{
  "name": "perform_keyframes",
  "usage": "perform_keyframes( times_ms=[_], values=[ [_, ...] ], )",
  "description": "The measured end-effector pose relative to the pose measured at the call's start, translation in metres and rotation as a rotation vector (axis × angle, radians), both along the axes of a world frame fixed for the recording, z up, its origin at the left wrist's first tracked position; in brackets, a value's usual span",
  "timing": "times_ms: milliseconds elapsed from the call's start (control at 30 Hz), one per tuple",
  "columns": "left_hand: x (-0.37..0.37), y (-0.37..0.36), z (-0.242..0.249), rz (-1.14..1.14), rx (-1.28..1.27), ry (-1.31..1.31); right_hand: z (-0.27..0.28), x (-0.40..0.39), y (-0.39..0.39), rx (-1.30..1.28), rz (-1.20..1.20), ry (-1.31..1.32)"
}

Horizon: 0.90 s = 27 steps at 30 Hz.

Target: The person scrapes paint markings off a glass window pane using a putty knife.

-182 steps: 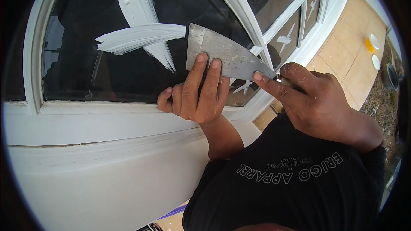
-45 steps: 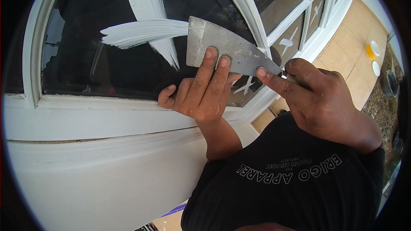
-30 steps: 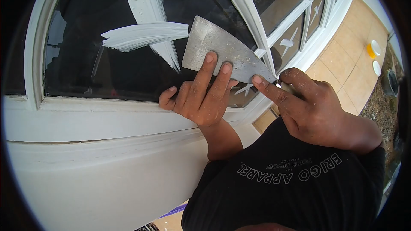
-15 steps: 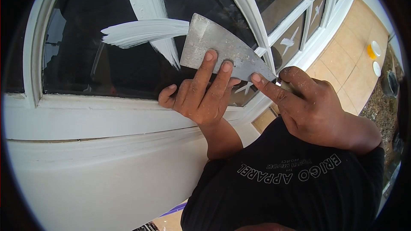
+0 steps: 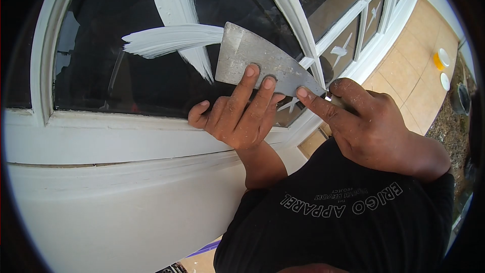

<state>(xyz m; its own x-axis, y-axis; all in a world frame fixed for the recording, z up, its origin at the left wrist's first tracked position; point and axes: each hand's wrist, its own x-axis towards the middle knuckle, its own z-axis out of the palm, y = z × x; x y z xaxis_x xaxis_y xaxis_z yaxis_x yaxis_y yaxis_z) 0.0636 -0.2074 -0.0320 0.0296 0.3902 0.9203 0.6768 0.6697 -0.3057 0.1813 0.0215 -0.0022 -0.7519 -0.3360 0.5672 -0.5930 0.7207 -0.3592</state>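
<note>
A wide metal scraper (image 5: 252,53) with a worn, speckled blade lies over the dark glass pane (image 5: 151,83). My right hand (image 5: 369,126) is closed around its handle, mostly hidden, with the index finger stretched along the base of the blade. Two fingertips of my left hand (image 5: 240,116) rest on the blade's face. Its fingers are spread, and its little finger is off the blade near the lower frame. Beyond the blade's wide edge, two crossing strokes of white paint or paste (image 5: 177,40) mark the glass; the blade's corner meets the end of the horizontal one.
The white window frame (image 5: 116,121) runs below the pane, above a pale wall (image 5: 126,212). More panes with white marks (image 5: 339,50) are at the upper right. On the tiled floor (image 5: 399,76) stand a yellow-and-white tub (image 5: 442,59) and a white lid (image 5: 444,81); a dark bucket (image 5: 461,98) is beside them.
The view has shifted slightly, moving the window and strokes a little to the right. Both hands and the scraper keep nearly the same pose, with the blade's wide end slightly lower in view.
</note>
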Motion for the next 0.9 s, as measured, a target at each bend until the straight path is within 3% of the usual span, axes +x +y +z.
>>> perform_keyframes(
  times_ms=[900],
  values=[
    [0.002, 0.006, 0.001, 0.106, -0.019, -0.005, 0.013, -0.002, 0.009, 0.035, -0.080, 0.039]
  ],
)
